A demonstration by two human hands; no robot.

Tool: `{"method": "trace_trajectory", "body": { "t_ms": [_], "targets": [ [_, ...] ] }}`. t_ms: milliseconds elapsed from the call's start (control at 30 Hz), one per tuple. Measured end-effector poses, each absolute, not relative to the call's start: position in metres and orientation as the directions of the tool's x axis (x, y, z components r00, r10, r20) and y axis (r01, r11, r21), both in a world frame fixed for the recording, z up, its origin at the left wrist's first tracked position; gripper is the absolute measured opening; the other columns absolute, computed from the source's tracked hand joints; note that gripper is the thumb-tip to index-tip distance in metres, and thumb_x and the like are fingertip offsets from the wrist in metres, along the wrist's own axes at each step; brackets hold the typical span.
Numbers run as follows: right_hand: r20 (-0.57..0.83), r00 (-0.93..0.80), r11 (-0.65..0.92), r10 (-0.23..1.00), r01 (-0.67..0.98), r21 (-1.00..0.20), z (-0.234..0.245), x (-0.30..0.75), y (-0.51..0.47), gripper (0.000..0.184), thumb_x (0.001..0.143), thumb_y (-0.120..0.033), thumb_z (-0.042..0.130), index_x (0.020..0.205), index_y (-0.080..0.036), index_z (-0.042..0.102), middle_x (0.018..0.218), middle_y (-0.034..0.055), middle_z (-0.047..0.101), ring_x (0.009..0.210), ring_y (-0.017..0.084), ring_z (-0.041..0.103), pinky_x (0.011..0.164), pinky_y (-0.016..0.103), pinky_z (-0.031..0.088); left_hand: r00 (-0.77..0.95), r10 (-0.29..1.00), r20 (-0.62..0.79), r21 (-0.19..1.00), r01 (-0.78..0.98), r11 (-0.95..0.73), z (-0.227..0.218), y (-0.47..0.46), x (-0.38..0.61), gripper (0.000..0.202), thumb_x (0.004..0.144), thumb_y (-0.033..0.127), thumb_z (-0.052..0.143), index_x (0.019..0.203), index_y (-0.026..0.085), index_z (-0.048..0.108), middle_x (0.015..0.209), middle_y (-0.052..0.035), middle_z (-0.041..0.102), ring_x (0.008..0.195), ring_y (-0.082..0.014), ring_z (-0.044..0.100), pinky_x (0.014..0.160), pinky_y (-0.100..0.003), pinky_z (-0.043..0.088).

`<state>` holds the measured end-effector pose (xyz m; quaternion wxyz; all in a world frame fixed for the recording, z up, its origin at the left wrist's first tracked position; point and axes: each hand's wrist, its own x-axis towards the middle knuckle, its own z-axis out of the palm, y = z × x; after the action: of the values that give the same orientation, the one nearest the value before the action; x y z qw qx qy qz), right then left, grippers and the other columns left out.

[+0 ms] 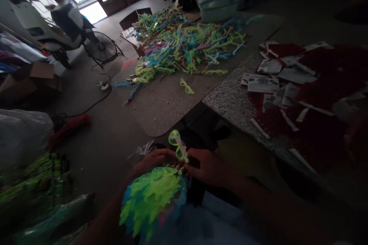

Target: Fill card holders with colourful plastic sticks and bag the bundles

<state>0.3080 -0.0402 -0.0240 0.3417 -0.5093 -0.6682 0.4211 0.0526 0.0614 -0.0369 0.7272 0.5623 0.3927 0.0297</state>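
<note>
Low in the head view, my left hand (153, 160) and my right hand (208, 166) meet over my lap. Both pinch a neon green plastic pair of toy glasses (178, 144) that stands up between the fingertips. A bundle of green and blue plastic glasses (152, 197) lies on my lap under my left forearm. Both hands are closed, fingers curled round the piece.
A big heap of green, blue and pink plastic glasses (184, 46) covers the low table (161, 107) ahead. A granite counter (230, 101) at right holds printed cards and red packets (301, 84). A scooter (43, 23), fan (100, 48) and bags (23, 138) stand at left.
</note>
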Motion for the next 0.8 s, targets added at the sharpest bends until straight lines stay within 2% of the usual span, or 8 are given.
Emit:
{"method": "trace_trajectory", "body": {
  "t_ms": [167,267,333,467,533,633,800],
  "targets": [
    [-0.012,-0.241,0.061,0.970,0.291,-0.955,-0.028,0.309,-0.029,0.020,0.085,-0.018,0.068,0.073,-0.019,0.052,0.069,-0.0063,0.049,0.064,0.010,0.046,0.059,0.022,0.031,0.731,0.454,-0.510,0.847,0.334,0.414,-0.032,0.061,0.057,0.034,0.094,0.042,0.068,0.115,0.016,0.077,0.118,-0.0120,0.075,0.108,-0.0254,0.067,0.097,-0.032,0.049],
    [0.036,-0.321,0.089,0.946,0.150,-0.985,-0.028,0.310,-0.026,0.011,0.082,-0.016,0.071,0.084,-0.018,0.061,0.084,-0.0036,0.056,0.071,0.010,0.051,0.064,0.021,0.038,0.713,0.444,-0.543,0.811,0.307,0.498,-0.029,0.057,0.059,0.034,0.091,0.041,0.072,0.115,0.017,0.075,0.112,-0.0098,0.075,0.099,-0.0226,0.068,0.089,-0.029,0.051],
    [0.059,-0.406,0.105,0.912,0.092,-0.990,-0.026,0.311,-0.026,0.013,0.083,-0.014,0.072,0.093,-0.018,0.066,0.090,-0.0022,0.059,0.074,0.010,0.055,0.066,0.021,0.041,0.690,0.433,-0.580,0.771,0.292,0.566,-0.030,0.054,0.059,0.038,0.090,0.040,0.074,0.121,0.018,0.072,0.110,-0.0094,0.074,0.092,-0.0210,0.068,0.081,-0.028,0.051],
    [0.079,-0.506,0.165,0.859,0.126,-0.978,-0.020,0.316,-0.025,0.018,0.084,-0.007,0.069,0.099,-0.018,0.070,0.091,-0.0015,0.061,0.077,0.010,0.058,0.069,0.020,0.043,0.648,0.424,-0.633,0.730,0.317,0.606,-0.035,0.053,0.059,0.039,0.090,0.039,0.073,0.121,0.015,0.072,0.106,-0.0108,0.075,0.082,-0.0186,0.067,0.072,-0.025,0.050],
    [0.090,-0.546,0.199,0.833,0.142,-0.970,-0.018,0.318,-0.025,0.019,0.086,-0.007,0.069,0.101,-0.018,0.070,0.095,-0.0003,0.062,0.082,0.011,0.060,0.073,0.021,0.044,0.641,0.432,-0.634,0.735,0.327,0.594,-0.036,0.053,0.061,0.036,0.089,0.036,0.073,0.118,0.014,0.072,0.106,-0.0109,0.075,0.084,-0.0187,0.067,0.074,-0.025,0.050],
    [0.092,-0.581,0.257,0.809,0.208,-0.944,-0.017,0.319,-0.027,0.011,0.089,-0.011,0.071,0.098,-0.018,0.069,0.098,0.0008,0.062,0.088,0.012,0.062,0.076,0.021,0.046,0.647,0.433,-0.628,0.733,0.304,0.608,-0.033,0.050,0.063,0.037,0.089,0.036,0.073,0.119,0.014,0.071,0.109,-0.0112,0.074,0.089,-0.0200,0.067,0.079,-0.027,0.051],
    [0.129,-0.621,0.408,0.773,0.331,-0.851,-0.018,0.317,-0.034,0.006,0.094,-0.017,0.069,0.099,-0.017,0.067,0.102,0.0034,0.064,0.088,0.014,0.065,0.074,0.023,0.048,0.630,0.447,-0.635,0.745,0.343,0.573,-0.023,0.048,0.070,0.032,0.089,0.034,0.071,0.113,0.014,0.073,0.105,-0.0102,0.074,0.090,-0.0202,0.067,0.080,-0.028,0.052]
  ]
}}
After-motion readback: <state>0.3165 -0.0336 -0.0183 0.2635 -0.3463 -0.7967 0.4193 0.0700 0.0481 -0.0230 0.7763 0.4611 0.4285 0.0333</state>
